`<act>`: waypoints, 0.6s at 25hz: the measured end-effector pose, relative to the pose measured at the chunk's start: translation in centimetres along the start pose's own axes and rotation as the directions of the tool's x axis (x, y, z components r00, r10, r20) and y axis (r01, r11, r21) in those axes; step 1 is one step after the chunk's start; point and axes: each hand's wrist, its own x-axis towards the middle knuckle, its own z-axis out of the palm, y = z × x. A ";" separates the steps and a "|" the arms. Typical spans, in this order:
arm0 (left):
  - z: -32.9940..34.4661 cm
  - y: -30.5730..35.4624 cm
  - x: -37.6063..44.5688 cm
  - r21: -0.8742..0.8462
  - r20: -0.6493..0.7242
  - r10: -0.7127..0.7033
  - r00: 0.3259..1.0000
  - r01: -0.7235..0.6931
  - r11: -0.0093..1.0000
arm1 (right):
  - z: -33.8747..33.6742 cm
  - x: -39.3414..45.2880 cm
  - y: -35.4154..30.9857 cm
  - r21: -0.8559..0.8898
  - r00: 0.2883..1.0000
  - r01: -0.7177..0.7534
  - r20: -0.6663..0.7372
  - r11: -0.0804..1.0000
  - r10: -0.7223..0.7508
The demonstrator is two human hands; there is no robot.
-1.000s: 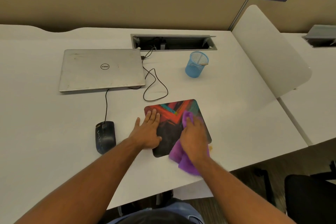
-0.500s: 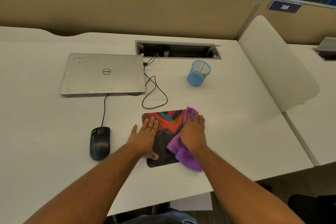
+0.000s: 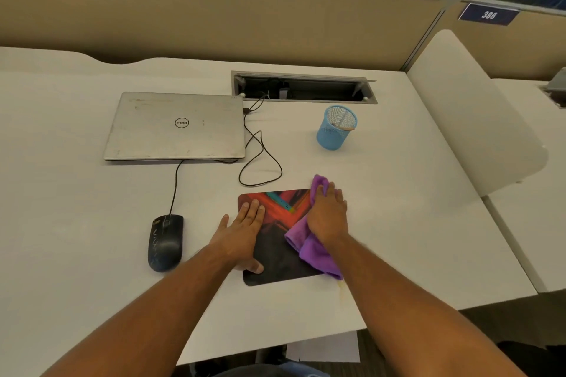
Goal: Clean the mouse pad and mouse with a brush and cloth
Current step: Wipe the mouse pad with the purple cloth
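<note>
On the white tabletop (image 3: 92, 193), the left hand (image 3: 242, 232) presses flat, fingers together, on the mouse pad (image 3: 275, 242); the right hand (image 3: 329, 217) presses the purple cloth (image 3: 312, 249) at its 2 o'clock corner. The mouse (image 3: 165, 242) lies at 9 o'clock.

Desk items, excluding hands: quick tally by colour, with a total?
Purple: 1, cloth
Blue: 1, mesh cup
Silver: 1, laptop
Black: 1, mouse
Multicoloured: 1, mouse pad
Total: 5
</note>
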 end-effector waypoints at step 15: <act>-0.3 -0.1 -0.2 -0.039 0.001 -0.002 1.000 0.002 0.999 | 0.5 0.9 -0.8 0.037 1.000 -0.026 0.011 0.999 0.025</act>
